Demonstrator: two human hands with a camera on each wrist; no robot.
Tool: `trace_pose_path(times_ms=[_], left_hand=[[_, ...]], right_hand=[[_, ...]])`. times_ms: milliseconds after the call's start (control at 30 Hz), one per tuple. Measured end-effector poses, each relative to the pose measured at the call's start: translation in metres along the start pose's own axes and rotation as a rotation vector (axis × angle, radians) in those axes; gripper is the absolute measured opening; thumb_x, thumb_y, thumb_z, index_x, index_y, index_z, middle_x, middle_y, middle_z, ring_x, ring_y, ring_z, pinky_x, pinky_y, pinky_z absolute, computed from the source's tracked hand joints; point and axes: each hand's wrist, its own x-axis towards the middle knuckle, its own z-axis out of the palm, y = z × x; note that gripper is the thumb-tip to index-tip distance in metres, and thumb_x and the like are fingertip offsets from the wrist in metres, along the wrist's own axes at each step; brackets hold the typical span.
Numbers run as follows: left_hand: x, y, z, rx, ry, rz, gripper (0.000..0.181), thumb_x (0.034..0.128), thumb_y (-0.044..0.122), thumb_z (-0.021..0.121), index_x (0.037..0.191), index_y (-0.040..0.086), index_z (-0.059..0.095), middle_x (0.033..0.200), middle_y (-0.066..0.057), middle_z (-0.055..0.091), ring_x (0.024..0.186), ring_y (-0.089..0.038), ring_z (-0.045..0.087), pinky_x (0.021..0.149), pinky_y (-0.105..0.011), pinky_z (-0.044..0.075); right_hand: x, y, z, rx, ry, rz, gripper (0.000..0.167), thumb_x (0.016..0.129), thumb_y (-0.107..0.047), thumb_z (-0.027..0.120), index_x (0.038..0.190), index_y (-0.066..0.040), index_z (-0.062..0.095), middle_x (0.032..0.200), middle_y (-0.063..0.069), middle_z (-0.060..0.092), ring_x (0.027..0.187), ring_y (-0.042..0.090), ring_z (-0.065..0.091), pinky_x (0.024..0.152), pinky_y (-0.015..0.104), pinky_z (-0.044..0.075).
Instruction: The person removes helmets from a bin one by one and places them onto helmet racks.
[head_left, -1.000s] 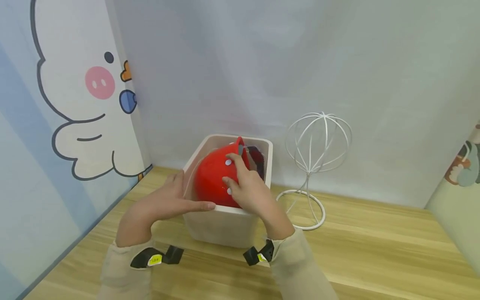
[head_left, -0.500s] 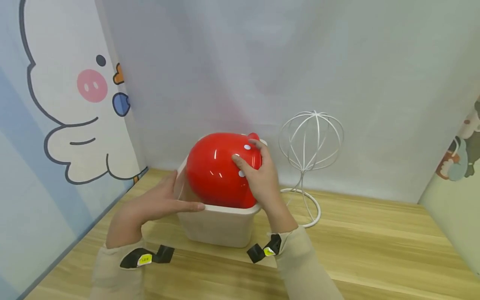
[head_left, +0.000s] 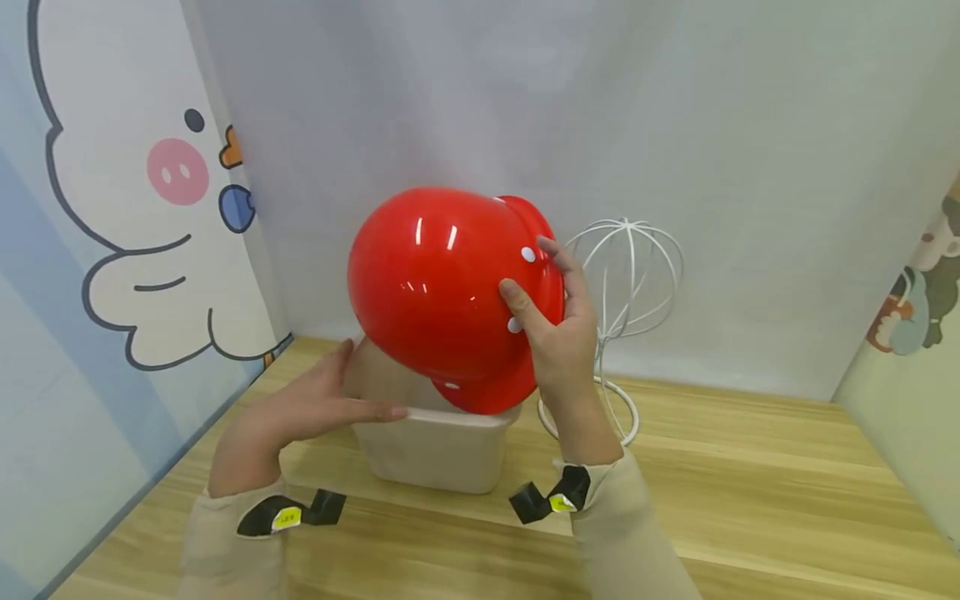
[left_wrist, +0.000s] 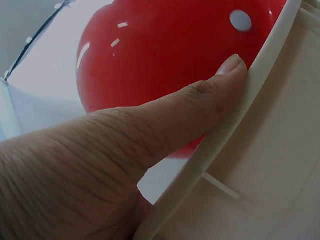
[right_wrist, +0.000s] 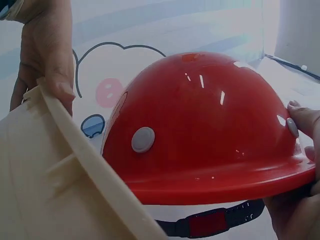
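Observation:
A glossy red hard hat (head_left: 435, 275) with white round studs is tilted on its side above the white plastic bin (head_left: 435, 454). My right hand (head_left: 558, 333) grips its brim, thumb on the shell and fingers round the edge. In the right wrist view a dark strap (right_wrist: 210, 224) shows below the hat's brim. My left hand (head_left: 307, 408) holds the bin's near left corner, thumb along the front rim and fingers on the left side. The left wrist view shows that thumb (left_wrist: 200, 100) lying on the rim with the hat behind it. Much of the bin's inside is hidden by the hat.
A white wire stand (head_left: 626, 308) with a round cage top and ring base stands right of the bin, partly behind my right hand. The wooden tabletop (head_left: 750, 492) meets a grey backdrop behind and a cartoon-printed panel (head_left: 142, 250) at the left.
My right hand has lifted the red hard hat up out of the bin and turned it, shifting slightly right. The left hand has kept its hold on the bin's corner.

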Motion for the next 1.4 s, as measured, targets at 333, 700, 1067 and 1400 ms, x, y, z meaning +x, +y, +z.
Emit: trace_pose_path(times_ms=[333,700,1067,1400], left_hand=[[-0.005,-0.001,-0.002,0.0,-0.023,-0.139,0.127,0.0792,0.057,0.08,0.161,0.009,-0.005,0.161,-0.019,0.021,0.141,-0.045,0.029,0.103,-0.066,0.041],[0.001,-0.006,0.001,-0.103,-0.055,0.116,0.088,0.0838,0.036,0.083,0.152,0.029,0.028,0.138,-0.006,0.053,0.12,-0.034,0.056,0.09,-0.049,0.055],[0.001,-0.004,0.002,-0.046,-0.031,0.118,0.097,0.0829,0.038,0.083,0.156,0.022,0.022,0.136,-0.011,0.05,0.115,-0.033,0.059,0.094,-0.05,0.052],[0.0,-0.004,0.0,-0.038,-0.024,0.092,0.096,0.0823,0.04,0.084,0.155,0.022,0.023,0.134,-0.011,0.05,0.114,-0.032,0.057,0.095,-0.05,0.05]], right_hand=[[0.003,-0.007,-0.013,0.263,0.004,-0.149,0.054,0.096,-0.017,0.069,0.145,-0.018,0.047,0.145,0.011,0.047,0.132,0.033,0.047,0.096,0.044,0.054],[0.019,-0.017,-0.05,0.641,0.11,-0.322,0.064,0.091,-0.015,0.076,0.144,-0.003,0.042,0.142,0.019,0.047,0.129,0.036,0.05,0.102,0.044,0.049],[0.035,-0.01,-0.096,0.767,0.292,-0.323,0.034,0.105,-0.007,0.051,0.138,-0.004,0.047,0.139,0.018,0.052,0.129,0.034,0.051,0.103,0.046,0.048],[0.026,0.016,-0.108,0.653,0.538,-0.145,0.046,0.093,-0.014,0.073,0.132,-0.011,0.048,0.136,0.009,0.056,0.131,0.03,0.052,0.104,0.047,0.048]])
